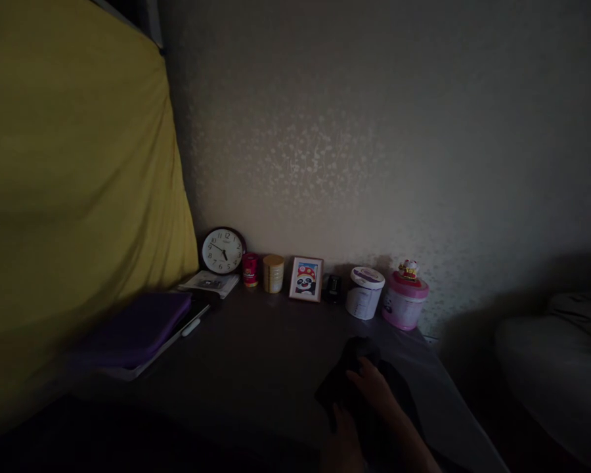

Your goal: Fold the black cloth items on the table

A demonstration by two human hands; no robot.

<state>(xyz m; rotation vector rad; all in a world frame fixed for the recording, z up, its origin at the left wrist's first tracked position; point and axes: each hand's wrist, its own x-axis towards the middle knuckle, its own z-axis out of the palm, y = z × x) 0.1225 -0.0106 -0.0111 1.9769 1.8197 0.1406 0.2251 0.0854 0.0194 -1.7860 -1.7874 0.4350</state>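
Note:
My right hand point(369, 401) reaches in from the bottom edge and rests on a dark cloth point(357, 355) lying on the dark tabletop point(266, 355). The fingers curl over the cloth, with the thumb out to the left, so the hand seems to grip it. The room is dim and the finger detail is faint. My left hand is out of sight.
Along the wall stand a round clock point(222, 250), a red tin point(250, 269), a gold tin point(273, 273), a framed panda picture point(306, 278), a white tub point(365, 292) and a pink tub point(404, 300) with a figurine on top. A purple pad point(138, 328) lies at the left by yellow fabric point(73, 184).

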